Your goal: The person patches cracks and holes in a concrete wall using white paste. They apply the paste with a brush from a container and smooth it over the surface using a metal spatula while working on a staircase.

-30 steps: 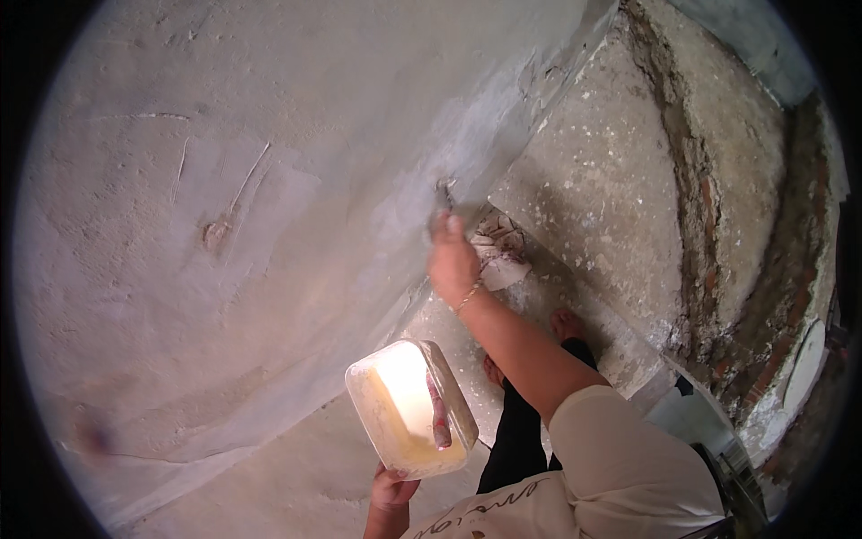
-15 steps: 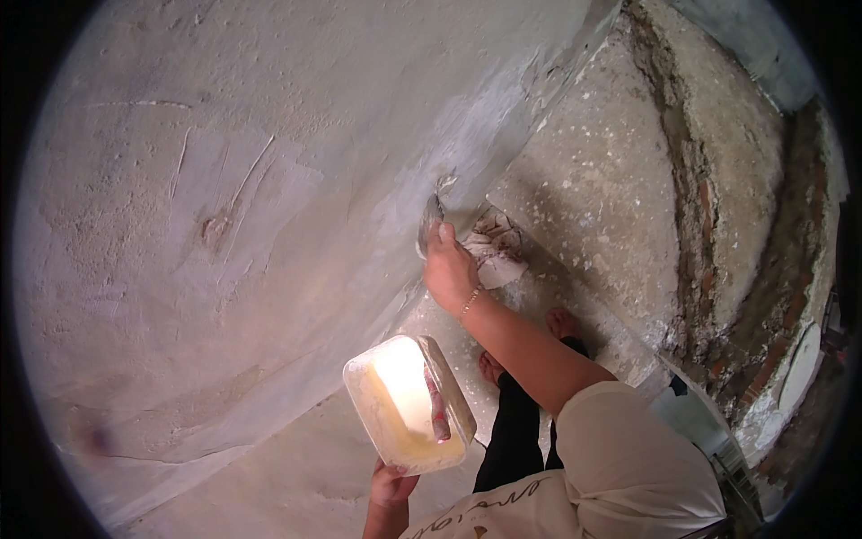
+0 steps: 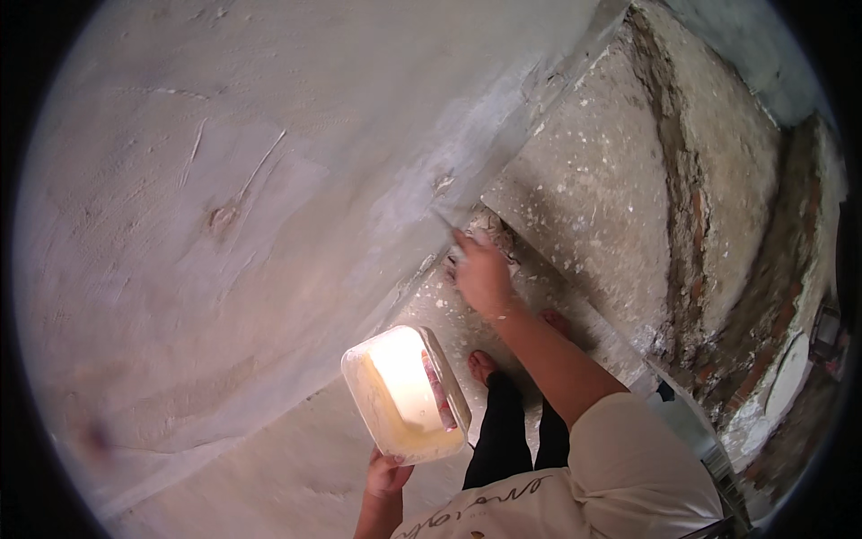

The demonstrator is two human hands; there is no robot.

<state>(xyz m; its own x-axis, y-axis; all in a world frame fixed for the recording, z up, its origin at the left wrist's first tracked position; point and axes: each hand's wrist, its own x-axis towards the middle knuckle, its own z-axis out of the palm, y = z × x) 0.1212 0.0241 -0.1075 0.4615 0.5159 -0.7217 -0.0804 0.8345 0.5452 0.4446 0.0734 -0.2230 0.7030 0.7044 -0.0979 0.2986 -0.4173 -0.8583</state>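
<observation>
My left hand grips the lower end of a white plastic tub, tilted so its lit inside faces me. Inside the tub, along its right wall, lies a reddish stick-like handle; what it belongs to I cannot make out. My right hand is closed around a putty knife, smeared by motion. Its thin blade points up and left toward the foot of the plastered wall; whether it touches is unclear. Just beyond that blade is a small rough spot in the pale, freshly smoothed patch.
Crumpled debris lies on the floor at the wall's foot, partly behind my right hand. The speckled concrete floor has a broken channel running through it. My bare feet stand below my right forearm.
My right hand has moved right and down, away from the wall, with the putty knife in it. The tub in my left hand has shifted slightly.
</observation>
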